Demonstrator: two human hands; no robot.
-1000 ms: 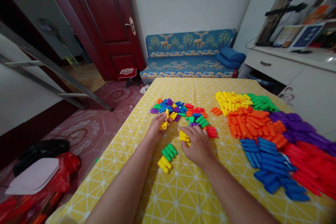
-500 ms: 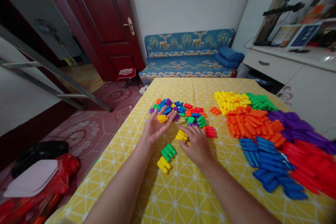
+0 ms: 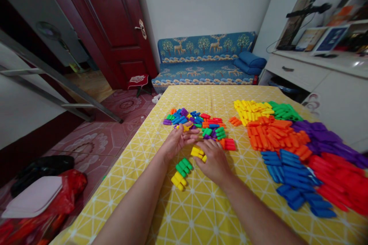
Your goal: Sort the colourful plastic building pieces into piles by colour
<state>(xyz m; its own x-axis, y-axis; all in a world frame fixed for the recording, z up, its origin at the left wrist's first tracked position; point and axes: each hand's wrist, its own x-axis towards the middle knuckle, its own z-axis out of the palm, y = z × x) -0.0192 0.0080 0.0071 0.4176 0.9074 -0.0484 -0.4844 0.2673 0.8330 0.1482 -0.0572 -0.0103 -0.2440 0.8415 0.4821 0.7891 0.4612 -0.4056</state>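
At the far left, a red bag (image 3: 73, 187) with pale sheets (image 3: 36, 195) on it lies on the tiled floor (image 3: 97, 141), beside a black bag (image 3: 43, 168). On the yellow patterned cloth (image 3: 138, 183), the mixed pile (image 3: 179, 118) of coloured pieces lies just beyond the left hand (image 3: 176, 142). A yellow piece (image 3: 186, 126) is at that hand's thumb and index finger; whether it is pinched or only rests there cannot be told. The hand itself is open, palm partly up, its fingers loosely extended toward the right. Nearer the person, between the forearms, a green set (image 3: 184, 167) lies just beside a yellow set (image 3: 178, 181). Next comes the yellow block (image 3: 197, 152), under the fingertips of the right hand (image 3: 212, 159), on that hand's left side. The right hand is palm down and partly closed, its fingers curled over the block and the thumb at its near side. A red set (image 3: 230, 144) lies just past the right hand's knuckles, and a small orange set (image 3: 235, 121) farther off. Beyond these are sorted heaps: yellow heap (image 3: 249, 111), orange heap (image 3: 273, 134), green heap (image 3: 284, 111), blue heap (image 3: 296, 172), purple heap (image 3: 324, 138) and red heap (image 3: 342, 180).
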